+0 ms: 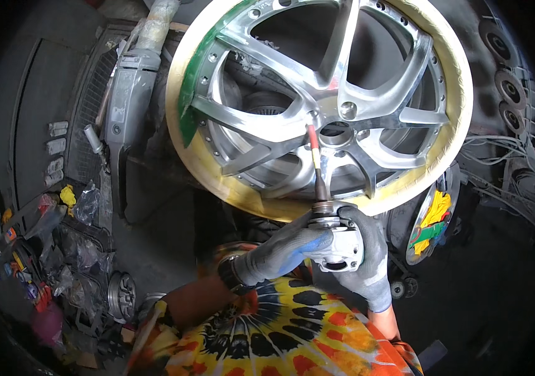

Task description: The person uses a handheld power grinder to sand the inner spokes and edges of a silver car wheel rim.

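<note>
A silver multi-spoke alloy wheel (267,125) stands in front of me, its outer lip wrapped in cream masking tape (183,160) with a green strip (195,81) at the upper left. Both my hands wear grey gloves and close round a grinder with a pale metal head (345,247). My left hand (283,247) wraps its neck from the left, and my right hand (370,257) grips the body from the right. A long tapered spindle (321,182) with a red tip (313,135) reaches to the hub beside the centre hole. Whether the tip touches the metal I cannot tell.
On the left stands a dusty grey machine arm (126,106). Plastic bags and tools (61,250) clutter the lower left, near a small wheel (122,294). At right are a round tray with yellow cloth (433,216), hanging discs (510,88) and looped cables (499,147).
</note>
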`<action>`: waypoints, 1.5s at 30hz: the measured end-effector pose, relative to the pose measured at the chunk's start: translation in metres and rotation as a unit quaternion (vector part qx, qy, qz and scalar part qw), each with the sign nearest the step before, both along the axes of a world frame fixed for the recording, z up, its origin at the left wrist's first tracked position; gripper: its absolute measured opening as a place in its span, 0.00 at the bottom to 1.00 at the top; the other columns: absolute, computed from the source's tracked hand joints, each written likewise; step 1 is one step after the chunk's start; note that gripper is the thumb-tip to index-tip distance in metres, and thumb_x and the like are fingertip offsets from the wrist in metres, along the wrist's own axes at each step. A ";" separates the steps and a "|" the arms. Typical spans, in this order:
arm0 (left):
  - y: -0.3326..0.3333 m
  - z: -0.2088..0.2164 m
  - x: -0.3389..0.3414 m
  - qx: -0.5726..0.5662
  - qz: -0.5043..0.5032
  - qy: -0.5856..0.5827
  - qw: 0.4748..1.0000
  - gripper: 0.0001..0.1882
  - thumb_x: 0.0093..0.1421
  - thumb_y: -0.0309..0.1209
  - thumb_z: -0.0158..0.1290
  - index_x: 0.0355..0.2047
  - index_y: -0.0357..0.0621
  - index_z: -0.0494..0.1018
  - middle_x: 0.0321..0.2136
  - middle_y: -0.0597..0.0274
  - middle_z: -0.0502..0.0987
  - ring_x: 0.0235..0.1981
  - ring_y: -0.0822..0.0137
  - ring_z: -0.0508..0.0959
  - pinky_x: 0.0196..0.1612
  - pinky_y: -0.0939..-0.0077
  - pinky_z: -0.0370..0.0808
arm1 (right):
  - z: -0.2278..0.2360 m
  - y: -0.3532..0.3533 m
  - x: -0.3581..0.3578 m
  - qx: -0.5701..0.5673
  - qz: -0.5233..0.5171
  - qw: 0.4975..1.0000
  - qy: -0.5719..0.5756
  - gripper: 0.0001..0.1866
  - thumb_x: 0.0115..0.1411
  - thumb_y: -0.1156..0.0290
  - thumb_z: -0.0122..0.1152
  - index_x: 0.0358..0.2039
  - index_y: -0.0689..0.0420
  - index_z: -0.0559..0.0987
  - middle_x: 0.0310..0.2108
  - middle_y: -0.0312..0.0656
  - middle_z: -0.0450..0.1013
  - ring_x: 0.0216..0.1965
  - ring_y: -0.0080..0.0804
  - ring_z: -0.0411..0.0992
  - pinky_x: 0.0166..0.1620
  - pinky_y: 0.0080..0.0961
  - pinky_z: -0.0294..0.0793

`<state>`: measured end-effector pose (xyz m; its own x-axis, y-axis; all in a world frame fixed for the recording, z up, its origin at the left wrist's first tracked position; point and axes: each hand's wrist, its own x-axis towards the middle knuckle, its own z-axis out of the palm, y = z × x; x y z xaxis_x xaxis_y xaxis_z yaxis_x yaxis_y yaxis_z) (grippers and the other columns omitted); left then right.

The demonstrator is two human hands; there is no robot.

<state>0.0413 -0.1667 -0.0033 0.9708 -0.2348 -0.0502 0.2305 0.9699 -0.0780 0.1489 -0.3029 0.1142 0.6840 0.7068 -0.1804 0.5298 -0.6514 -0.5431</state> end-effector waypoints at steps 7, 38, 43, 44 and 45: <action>-0.001 -0.009 -0.025 0.118 0.028 0.014 0.992 0.25 0.76 0.28 0.44 0.69 0.31 0.59 0.66 0.51 0.66 0.66 0.61 0.68 0.70 0.66 0.63 | -0.004 0.009 -0.008 0.010 0.010 1.000 0.004 0.36 0.42 0.67 0.78 0.54 0.59 0.77 0.47 0.47 0.79 0.45 0.50 0.76 0.51 0.42 0.70; 0.009 0.003 -0.036 -0.011 0.020 0.064 0.998 0.22 0.75 0.27 0.45 0.67 0.33 0.62 0.66 0.52 0.65 0.65 0.63 0.68 0.68 0.68 0.64 | 0.009 0.021 -0.008 -0.013 0.023 0.998 0.058 0.44 0.37 0.69 0.84 0.58 0.59 0.74 0.53 0.50 0.76 0.51 0.50 0.76 0.54 0.40 0.75; 0.034 0.019 -0.049 0.286 -0.022 0.071 0.955 0.23 0.74 0.27 0.46 0.68 0.40 0.63 0.66 0.53 0.64 0.62 0.63 0.70 0.67 0.70 0.64 | 0.001 0.035 -0.006 0.042 0.048 0.994 0.093 0.38 0.40 0.70 0.79 0.55 0.58 0.77 0.47 0.46 0.79 0.44 0.49 0.78 0.51 0.41 0.72; 0.038 0.025 -0.050 0.203 -0.058 0.132 0.968 0.22 0.73 0.26 0.47 0.67 0.40 0.64 0.64 0.52 0.66 0.62 0.61 0.70 0.67 0.69 0.65 | 0.000 0.033 -0.005 0.043 0.047 0.994 0.093 0.38 0.40 0.70 0.79 0.55 0.58 0.77 0.47 0.46 0.79 0.44 0.49 0.78 0.51 0.41 0.72; 0.043 0.032 -0.048 0.118 -0.091 0.192 0.970 0.21 0.73 0.26 0.48 0.65 0.40 0.65 0.63 0.50 0.67 0.62 0.58 0.70 0.67 0.68 0.65 | 0.001 0.031 -0.006 0.042 0.047 0.992 0.105 0.40 0.39 0.70 0.81 0.56 0.59 0.76 0.49 0.49 0.78 0.48 0.51 0.77 0.53 0.42 0.72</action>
<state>-0.0063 -0.1236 0.0282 0.8135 -0.3390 -0.4725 0.3976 0.9172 0.0265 0.1432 -0.2716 0.1155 0.5674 0.7848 -0.2494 0.4564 -0.5517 -0.6981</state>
